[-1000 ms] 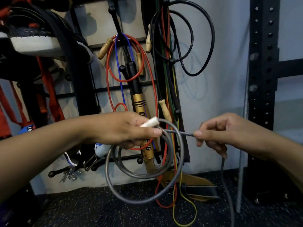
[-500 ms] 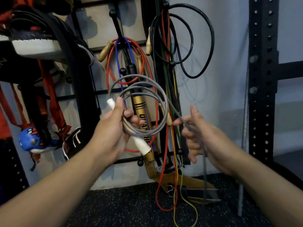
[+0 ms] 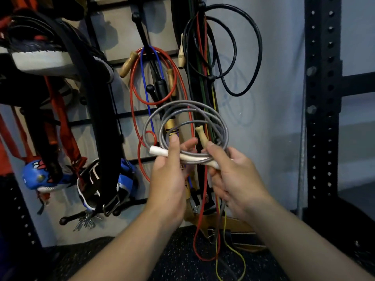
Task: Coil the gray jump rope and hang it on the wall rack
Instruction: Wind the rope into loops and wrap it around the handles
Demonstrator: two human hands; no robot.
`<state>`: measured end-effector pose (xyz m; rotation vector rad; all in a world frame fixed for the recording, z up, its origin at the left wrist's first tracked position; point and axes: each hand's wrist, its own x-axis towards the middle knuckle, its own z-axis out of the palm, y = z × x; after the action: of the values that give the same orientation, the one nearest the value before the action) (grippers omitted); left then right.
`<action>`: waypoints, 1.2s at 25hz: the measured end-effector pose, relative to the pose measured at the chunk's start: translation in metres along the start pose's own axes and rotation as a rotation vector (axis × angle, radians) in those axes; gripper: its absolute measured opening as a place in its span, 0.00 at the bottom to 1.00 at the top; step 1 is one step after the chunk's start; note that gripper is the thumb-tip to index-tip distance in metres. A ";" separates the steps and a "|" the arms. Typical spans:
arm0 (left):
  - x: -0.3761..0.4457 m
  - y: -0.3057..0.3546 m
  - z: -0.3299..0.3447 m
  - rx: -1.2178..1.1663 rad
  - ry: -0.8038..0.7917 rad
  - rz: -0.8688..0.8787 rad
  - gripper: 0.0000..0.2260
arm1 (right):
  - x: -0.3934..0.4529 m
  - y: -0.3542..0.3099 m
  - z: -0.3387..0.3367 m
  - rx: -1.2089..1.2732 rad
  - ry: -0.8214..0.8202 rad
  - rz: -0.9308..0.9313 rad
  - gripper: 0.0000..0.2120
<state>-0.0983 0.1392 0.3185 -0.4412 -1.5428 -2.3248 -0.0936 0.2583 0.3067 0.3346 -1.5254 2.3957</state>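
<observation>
The gray jump rope point(image 3: 183, 106) is wound into several loops that stand up in front of the wall rack point(image 3: 140, 29). My left hand point(image 3: 170, 179) grips the loops together with the rope's white handle point(image 3: 160, 152), which lies level and points left. My right hand point(image 3: 233, 179) holds the right side of the coil and the handle's other end. A loose gray tail point(image 3: 221, 211) hangs down below my right hand toward the floor. The rack's black pegs are above and behind the coil.
A red rope point(image 3: 134, 94), a blue rope and wooden handles hang on the rack's middle peg. Black cable loops point(image 3: 257, 57) hang to the right. Shoes point(image 3: 46, 57), belts and straps fill the left. A black perforated upright point(image 3: 322, 98) stands at right. Speckled rubber floor lies below.
My right hand moved in from the side and took hold of the coil beside my left hand. The white handle turned from slanted to level. The coil sits lower in view.
</observation>
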 end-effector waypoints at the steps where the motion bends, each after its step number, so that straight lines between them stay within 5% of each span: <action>1: 0.000 0.000 -0.009 -0.010 -0.042 -0.037 0.12 | 0.002 -0.007 -0.007 -0.059 -0.009 -0.014 0.09; 5: 0.017 0.020 -0.048 -0.008 -0.049 -0.091 0.34 | 0.006 -0.035 -0.035 -0.419 -0.127 -0.082 0.09; 9: 0.034 0.067 -0.047 0.716 -0.468 0.171 0.43 | 0.005 -0.050 -0.044 -0.760 -0.308 -0.189 0.07; 12: 0.040 0.084 -0.013 1.243 -0.868 0.244 0.42 | 0.004 -0.054 -0.040 -0.948 -0.396 -0.279 0.13; 15: 0.040 0.084 0.018 1.450 -0.949 0.208 0.28 | 0.001 -0.050 -0.035 -1.019 -0.450 -0.340 0.12; 18: 0.041 0.076 0.021 1.439 -0.931 0.212 0.18 | 0.000 -0.047 -0.037 -0.920 -0.395 -0.340 0.11; 22: 0.031 0.058 0.006 1.168 -0.957 0.107 0.29 | 0.000 -0.049 -0.041 -0.652 -0.423 -0.262 0.26; 30: 0.029 0.046 -0.005 0.934 -0.881 0.037 0.21 | -0.006 -0.046 -0.032 -0.769 -0.446 -0.363 0.35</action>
<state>-0.1056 0.1151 0.3669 -1.2614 -2.6879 -1.1093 -0.0732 0.3050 0.3303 0.8968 -2.1964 1.3732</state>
